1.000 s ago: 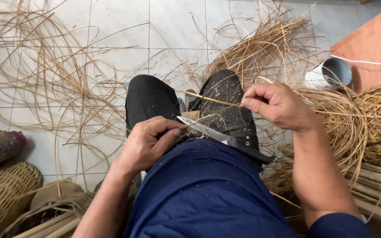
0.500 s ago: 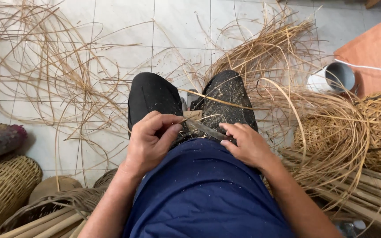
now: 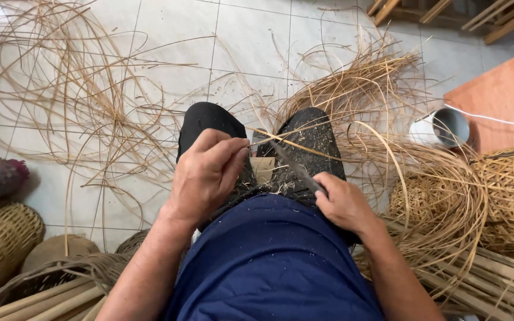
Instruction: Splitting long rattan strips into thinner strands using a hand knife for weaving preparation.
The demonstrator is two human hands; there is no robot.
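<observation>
The right hand (image 3: 345, 205), which half a second ago lay loosely on the knife (image 3: 295, 167), now grips its handle, blade angled up over the knees. The left hand (image 3: 204, 175) pinches a thin cane strip (image 3: 290, 144) against the blade.

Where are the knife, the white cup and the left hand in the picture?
knife (image 3: 295, 168): head view, middle of the blade.
white cup (image 3: 428, 129): head view, its outer side wall.
left hand (image 3: 206, 175): head view, back of the hand.
</observation>
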